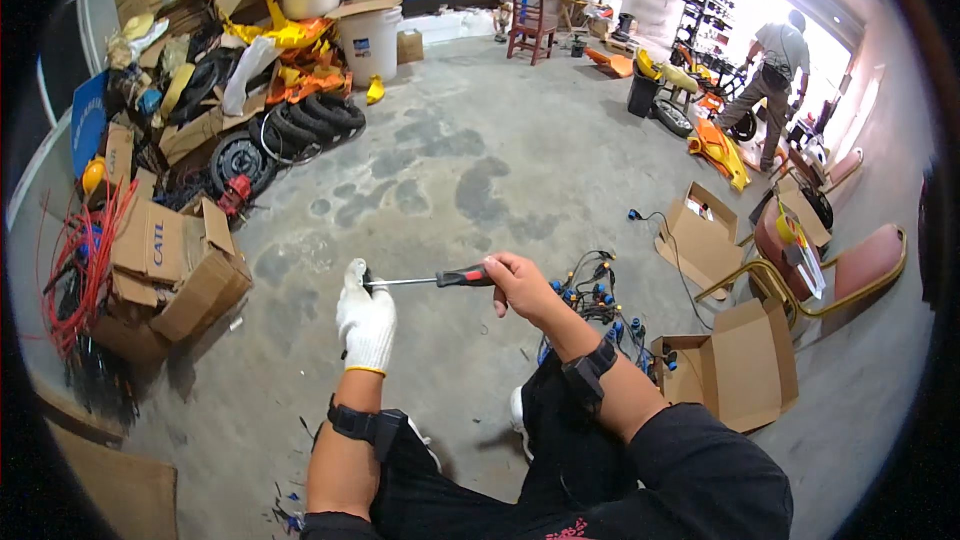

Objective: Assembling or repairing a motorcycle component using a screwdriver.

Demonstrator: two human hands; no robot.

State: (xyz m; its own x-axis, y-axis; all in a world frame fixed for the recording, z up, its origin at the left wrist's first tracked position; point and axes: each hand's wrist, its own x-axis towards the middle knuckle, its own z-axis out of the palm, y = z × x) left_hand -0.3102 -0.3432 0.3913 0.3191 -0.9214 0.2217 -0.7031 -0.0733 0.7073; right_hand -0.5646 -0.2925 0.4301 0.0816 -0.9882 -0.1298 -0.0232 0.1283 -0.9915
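Right now the right hand (517, 283), bare, is curling its fingers around the red and black handle of a slim steel-shafted screwdriver (432, 281), gripping it shut and holding the tool nearly level above the grey concrete floor (470, 160). The wrist is bending slightly inward, and the right forearm, wearing a black strap band (588, 372), is rising from the lower edge toward the middle of the view. The left hand (366, 320), covered in a white knit work glove, is pointing upward with its fingertips pinching the metal tip of the screwdriver; whether something small is sitting between those fingertips I cannot tell. The left forearm is standing almost vertical, also carrying a black strap band (358, 422) near the wrist. Just behind the right hand a tangle of black cables with blue connectors (592, 298) is lying on the floor. Near it, to the right, open brown cardboard boxes (740, 360) are sitting. Far off, another person (772, 70) is standing by the bright doorway.
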